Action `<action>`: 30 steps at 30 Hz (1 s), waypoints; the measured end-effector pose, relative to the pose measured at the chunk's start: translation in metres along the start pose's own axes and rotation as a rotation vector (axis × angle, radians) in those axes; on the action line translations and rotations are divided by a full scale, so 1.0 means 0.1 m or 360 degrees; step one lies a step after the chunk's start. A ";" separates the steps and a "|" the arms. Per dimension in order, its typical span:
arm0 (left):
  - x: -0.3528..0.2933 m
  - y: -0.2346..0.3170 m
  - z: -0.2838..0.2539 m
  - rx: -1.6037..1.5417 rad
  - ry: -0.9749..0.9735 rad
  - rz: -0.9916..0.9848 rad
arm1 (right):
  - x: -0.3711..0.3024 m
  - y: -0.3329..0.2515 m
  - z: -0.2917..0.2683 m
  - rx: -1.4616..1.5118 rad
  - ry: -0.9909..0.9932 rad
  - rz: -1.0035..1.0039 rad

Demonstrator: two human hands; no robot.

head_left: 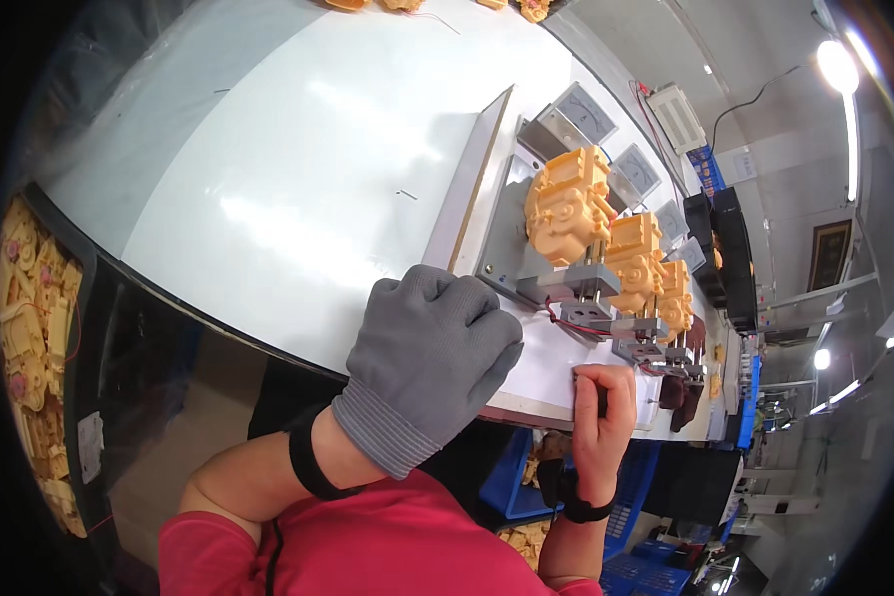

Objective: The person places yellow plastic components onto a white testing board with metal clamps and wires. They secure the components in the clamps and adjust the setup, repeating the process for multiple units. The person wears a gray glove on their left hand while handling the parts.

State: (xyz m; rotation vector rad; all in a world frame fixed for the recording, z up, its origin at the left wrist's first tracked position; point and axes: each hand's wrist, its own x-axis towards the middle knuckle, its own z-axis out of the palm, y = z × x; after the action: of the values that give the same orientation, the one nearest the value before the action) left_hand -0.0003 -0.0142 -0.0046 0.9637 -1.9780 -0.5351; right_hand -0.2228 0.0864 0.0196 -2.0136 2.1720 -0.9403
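Observation:
My left hand [432,363], in a grey knitted glove, is closed with its fingers curled, near the front edge of the worktable. Whatever it may hold is hidden behind the knuckles. My right hand [606,407] is bare and closed in a pinch at the table's front edge; I cannot make out anything between its fingertips. Just beyond both hands, a yellow plastic gear housing [568,207] sits on a grey metal fixture [571,285]. Red wires [566,323] run by that fixture. Two similar housings [634,263] [676,298] stand in fixtures farther right.
Dial meters [585,112] line the back of the fixtures. A board edge [477,184] rises left of them on the white table [298,179]. A black bin of yellow parts [35,348] stands at far left. Blue crates [508,477] sit below the table's front.

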 end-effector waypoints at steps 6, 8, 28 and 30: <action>-0.01 -0.01 0.00 0.0012 0.0025 0.0018 | 0.01 -0.01 -0.01 -0.0028 -0.0012 -0.0039; 0.00 0.00 0.00 0.0015 0.0032 0.0023 | 0.01 -0.02 0.00 -0.0029 -0.0008 -0.0028; -0.03 -0.03 0.05 -0.0042 0.0089 0.0004 | 0.00 -0.03 0.01 -0.0066 -0.0022 -0.0029; -0.04 -0.03 0.06 -0.0029 0.0097 0.0008 | 0.00 -0.02 0.01 -0.0062 -0.0020 -0.0030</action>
State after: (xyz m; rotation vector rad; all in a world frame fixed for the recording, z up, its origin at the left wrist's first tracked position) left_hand -0.0024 -0.0133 -0.0119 0.9531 -1.9175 -0.5140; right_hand -0.2204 0.0862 0.0193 -2.0551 2.1855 -0.8918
